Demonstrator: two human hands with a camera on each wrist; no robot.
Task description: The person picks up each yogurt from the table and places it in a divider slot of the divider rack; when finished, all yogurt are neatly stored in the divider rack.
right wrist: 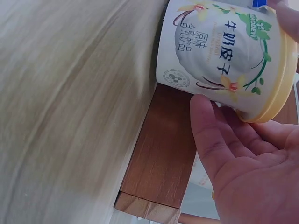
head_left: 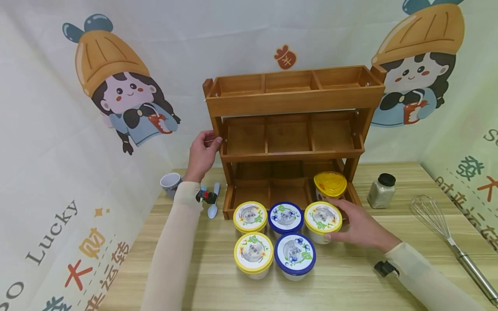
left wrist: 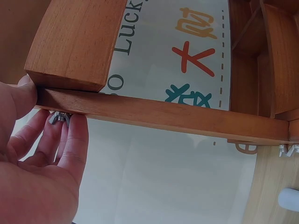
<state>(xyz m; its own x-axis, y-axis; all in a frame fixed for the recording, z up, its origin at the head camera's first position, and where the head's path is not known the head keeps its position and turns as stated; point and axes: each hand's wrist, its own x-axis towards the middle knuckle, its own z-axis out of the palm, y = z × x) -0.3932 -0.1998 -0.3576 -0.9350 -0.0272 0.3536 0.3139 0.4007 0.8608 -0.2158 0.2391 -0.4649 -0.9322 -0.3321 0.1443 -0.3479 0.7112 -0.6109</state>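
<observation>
My left hand (head_left: 202, 155) grips the left upright of a three-tier wooden rack (head_left: 293, 103). In the left wrist view its thumb and fingers lie on opposite sides of the post (left wrist: 187, 119), beside a wing nut (left wrist: 60, 117). A white cup with a yellow lid (head_left: 323, 216) stands in front of the rack's lower right, and my right hand (head_left: 362, 226) holds it between thumb and fingers. Close up, the right wrist view shows the printed cup (right wrist: 219, 56) beside the rack's front board (right wrist: 163, 144). A yellow-topped tub (head_left: 330, 183) sits in the bottom tier's right compartment.
Left of the held cup are a blue-lidded cup (head_left: 285, 218) and a yellow-lidded cup (head_left: 250, 217); another blue one (head_left: 295, 255) and yellow one (head_left: 253, 254) stand nearer. A black-capped jar (head_left: 382, 191) and whisk (head_left: 447, 235) lie right; a small mug (head_left: 170, 183) and white spoon (head_left: 212, 211) left.
</observation>
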